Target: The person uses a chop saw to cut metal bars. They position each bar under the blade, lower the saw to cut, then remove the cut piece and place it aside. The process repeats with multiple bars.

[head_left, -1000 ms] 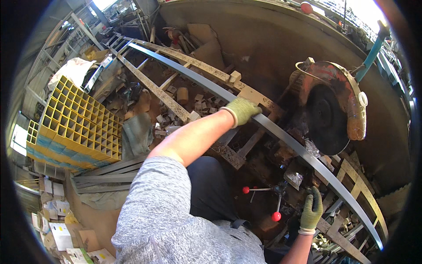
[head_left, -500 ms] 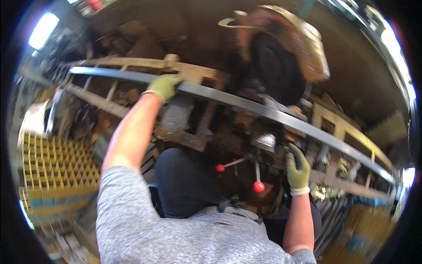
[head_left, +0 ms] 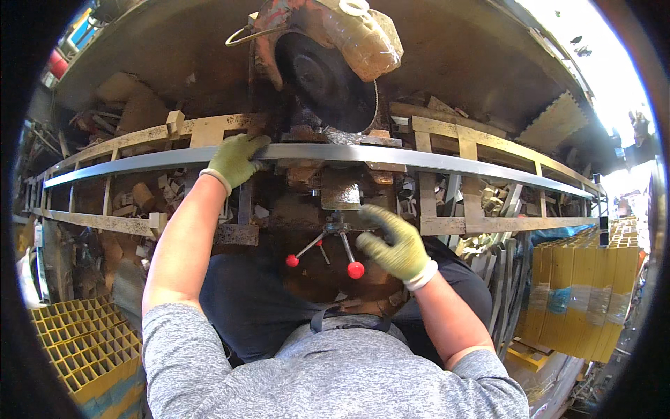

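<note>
My left hand (head_left: 237, 162), in a yellow-green work glove, is closed over a long silver metal bar (head_left: 419, 158). The bar runs from left to right across the machine and its side supports. A large dark circular saw blade (head_left: 325, 82) stands just beyond the bar's middle. Nearer to me, a vise with a spoked handle carries red ball knobs (head_left: 356, 270). Just right of that handle, my gloved right hand (head_left: 396, 246) hovers with thumb and fingers apart, holding nothing.
Yellowish support frames (head_left: 481, 225) extend on both sides, with offcuts scattered beneath and behind. Bundles of yellow square tubes stand at the lower left (head_left: 87, 342) and right (head_left: 583, 279). The saw's dirty motor housing (head_left: 363, 42) overhangs the far side.
My view has turned and steadied, so the bar now looks nearly level. My right hand has come in closer to the knobbed handle. The left hand remains on the bar.
</note>
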Available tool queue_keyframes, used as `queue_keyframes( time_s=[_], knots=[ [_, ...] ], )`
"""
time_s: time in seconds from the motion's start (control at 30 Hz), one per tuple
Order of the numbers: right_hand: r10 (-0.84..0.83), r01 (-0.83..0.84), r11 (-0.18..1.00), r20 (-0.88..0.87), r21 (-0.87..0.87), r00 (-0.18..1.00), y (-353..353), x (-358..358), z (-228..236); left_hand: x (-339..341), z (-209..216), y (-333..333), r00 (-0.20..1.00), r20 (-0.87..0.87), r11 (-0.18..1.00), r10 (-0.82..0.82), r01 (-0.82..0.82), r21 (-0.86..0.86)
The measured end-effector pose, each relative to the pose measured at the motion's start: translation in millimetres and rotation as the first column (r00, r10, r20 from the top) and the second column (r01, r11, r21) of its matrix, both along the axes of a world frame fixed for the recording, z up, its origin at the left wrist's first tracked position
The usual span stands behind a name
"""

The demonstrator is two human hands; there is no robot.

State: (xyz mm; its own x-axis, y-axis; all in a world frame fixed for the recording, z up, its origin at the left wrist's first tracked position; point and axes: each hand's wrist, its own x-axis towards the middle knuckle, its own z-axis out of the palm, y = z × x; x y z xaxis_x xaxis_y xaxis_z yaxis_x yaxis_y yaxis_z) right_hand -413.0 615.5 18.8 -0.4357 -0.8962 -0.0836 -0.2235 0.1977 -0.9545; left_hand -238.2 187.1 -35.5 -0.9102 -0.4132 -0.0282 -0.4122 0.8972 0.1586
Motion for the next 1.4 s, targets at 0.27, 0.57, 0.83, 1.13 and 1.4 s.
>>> queue_keyframes(
  time_s=[0.27, 0.57, 0.83, 1.13, 1.4],
  knots=[
    [0.394, 0.077, 0.759, -0.549, 0.647, 0.737, 22.6, 43.8, -20.2, 6.5, -3.5, -6.6, 0.998, -0.061, 0.999, -0.026, 0.028, 0.028],
    [0.032, -0.122, 0.715, 0.141, 0.689, 0.989, -24.7, 86.7, -200.0, 0.1, 8.5, -2.0, 0.997, 0.066, 0.999, 0.039, -0.039, -0.011],
    [-0.340, -0.051, 0.932, 0.914, 0.359, 0.220, -66.2, 155.4, -153.0, 2.6, -2.2, -6.0, 0.998, 0.044, 0.999, 0.047, -0.046, -0.015],
    [-0.330, 0.402, 0.879, -0.281, 0.258, 0.901, 17.9, 108.6, -138.2, 48.1, 13.0, 138.9, 0.943, -0.325, 0.989, -0.077, 0.112, 0.092],
    [-0.123, 0.269, 0.847, -0.324, 0.458, 0.938, 9.2, 83.5, -164.5, 73.8, -89.3, 190.0, 0.971, 0.208, 0.395, -0.113, -0.148, 0.907]
  ],
)
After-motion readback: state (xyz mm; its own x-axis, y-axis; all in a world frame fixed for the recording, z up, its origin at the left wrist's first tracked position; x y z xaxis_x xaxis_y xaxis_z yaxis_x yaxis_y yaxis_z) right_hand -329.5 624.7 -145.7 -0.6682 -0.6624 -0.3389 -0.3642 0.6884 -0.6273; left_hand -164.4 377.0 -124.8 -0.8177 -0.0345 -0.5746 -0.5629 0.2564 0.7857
